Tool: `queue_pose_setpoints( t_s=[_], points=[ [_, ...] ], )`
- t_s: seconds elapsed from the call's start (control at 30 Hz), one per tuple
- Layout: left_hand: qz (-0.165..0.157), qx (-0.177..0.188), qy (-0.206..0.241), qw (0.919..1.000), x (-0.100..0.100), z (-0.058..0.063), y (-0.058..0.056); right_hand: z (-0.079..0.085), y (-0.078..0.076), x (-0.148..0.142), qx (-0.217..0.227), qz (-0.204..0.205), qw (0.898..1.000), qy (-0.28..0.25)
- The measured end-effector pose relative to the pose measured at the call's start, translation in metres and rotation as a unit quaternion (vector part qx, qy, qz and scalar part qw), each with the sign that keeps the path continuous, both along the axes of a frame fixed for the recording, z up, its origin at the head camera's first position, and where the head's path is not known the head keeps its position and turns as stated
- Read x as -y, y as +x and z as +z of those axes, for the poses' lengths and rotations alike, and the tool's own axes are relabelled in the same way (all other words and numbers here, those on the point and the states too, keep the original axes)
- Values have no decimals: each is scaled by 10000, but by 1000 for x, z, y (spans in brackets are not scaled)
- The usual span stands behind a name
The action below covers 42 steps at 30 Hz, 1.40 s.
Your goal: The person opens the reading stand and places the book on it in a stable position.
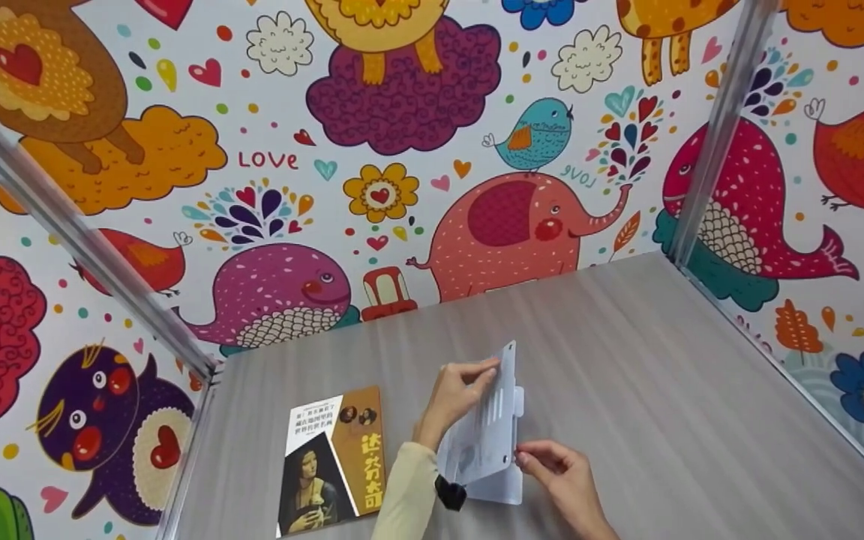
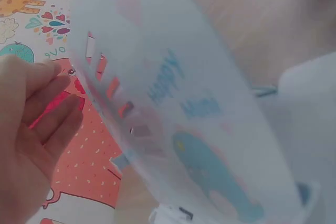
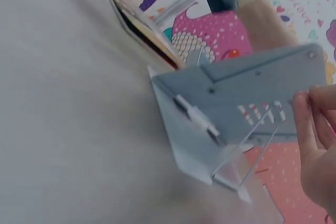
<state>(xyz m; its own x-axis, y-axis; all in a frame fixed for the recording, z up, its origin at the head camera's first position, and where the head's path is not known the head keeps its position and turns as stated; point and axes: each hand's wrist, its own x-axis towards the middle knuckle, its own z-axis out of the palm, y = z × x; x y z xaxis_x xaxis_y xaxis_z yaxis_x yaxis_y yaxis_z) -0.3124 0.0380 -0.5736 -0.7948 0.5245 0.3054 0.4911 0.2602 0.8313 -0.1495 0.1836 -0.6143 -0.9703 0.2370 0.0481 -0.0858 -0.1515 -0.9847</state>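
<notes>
A white folding book stand [image 1: 488,427], printed with a blue cartoon figure and lettering, stands partly opened on the table. Its slotted panel [image 3: 252,93] is tilted up from the base [image 3: 189,156], and a thin wire support [image 3: 247,148] sticks out behind. My left hand [image 1: 458,394] is at the panel's upper part; in the left wrist view its loosely bent fingers [image 2: 58,108] lie beside the slotted side, holding nothing visible. With thumb and fingers, my right hand [image 1: 563,480] pinches the stand's right side, though the exact contact point is partly hidden.
Left of the stand lies a book [image 1: 334,465] with a portrait on its cover. The grey wood-grain table [image 1: 627,375] is bounded by cartoon-printed walls [image 1: 402,150] with metal posts [image 1: 717,135] at the corners. A black device [image 1: 450,493] is on the left wrist.
</notes>
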Motion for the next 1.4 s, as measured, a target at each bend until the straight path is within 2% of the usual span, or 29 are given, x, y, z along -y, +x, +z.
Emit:
queue_pose_setpoints(
  t_s=[0.2,0.57,0.9,1.03,1.07,1.13,1.27,1.3,1.4],
  points=[
    [182,247,82,9995,-11,4,-12,8,4,6,331,74,9994,-72],
    [264,486,-39,9985,-21,13,-26,14,13,16,427,308,9985,128],
    [385,658,-337,9965,-33,13,-33,14,16,25,667,144,9975,203],
    [317,549,-182,9978,-37,11,-37,11,17,30,490,-63,9982,328],
    [269,568,-136,9979,-38,15,-35,11,17,31,437,-134,9984,332],
    [240,570,-103,9980,-40,14,-37,14,18,32,402,-216,9985,303],
    [201,838,-171,9961,-42,14,-37,17,19,33,460,-344,9980,280],
    [205,861,-205,9959,-43,10,-40,18,20,33,457,-370,9978,299],
    [183,943,-231,9951,-42,9,-41,16,19,33,432,-511,9970,379]
  ],
)
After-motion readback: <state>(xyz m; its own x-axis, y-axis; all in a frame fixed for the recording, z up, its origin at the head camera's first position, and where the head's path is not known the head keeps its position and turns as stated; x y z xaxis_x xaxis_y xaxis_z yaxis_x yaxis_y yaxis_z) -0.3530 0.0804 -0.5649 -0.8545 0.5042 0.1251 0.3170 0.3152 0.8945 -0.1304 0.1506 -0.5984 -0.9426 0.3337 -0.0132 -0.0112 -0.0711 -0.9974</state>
